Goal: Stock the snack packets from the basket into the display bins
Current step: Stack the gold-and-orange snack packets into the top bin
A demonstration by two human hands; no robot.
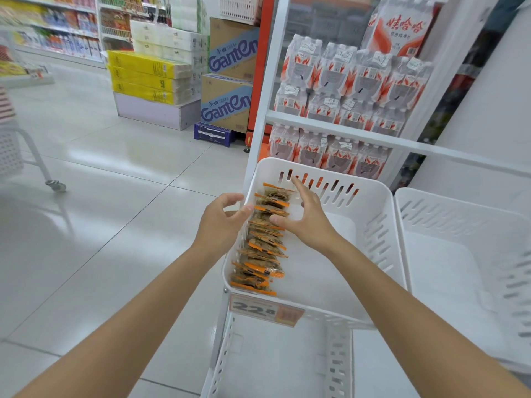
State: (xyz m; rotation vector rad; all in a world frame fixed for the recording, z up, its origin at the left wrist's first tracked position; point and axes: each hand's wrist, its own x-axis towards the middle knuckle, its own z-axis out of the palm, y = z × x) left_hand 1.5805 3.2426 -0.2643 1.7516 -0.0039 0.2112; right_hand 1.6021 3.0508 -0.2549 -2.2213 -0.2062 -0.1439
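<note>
Snack packets (264, 239) stand in a row in the display bin (373, 196), along its 9 o'clock wall. Left hand (221, 222) outside that wall, thumb over the rim; right hand (307, 222) at the row's 3 o'clock. Second bin (459, 254) just beside at 3, lower bin (287, 363) under at 6, bottle packs (353, 81) behind at 12.

Open from above over the bare right half of the centre bin (379, 202), hemmed by slotted walls. Blocked along its left wall by the snack packets (263, 245) row, with left hand (219, 222) and right hand (309, 222) at its upper end.
</note>
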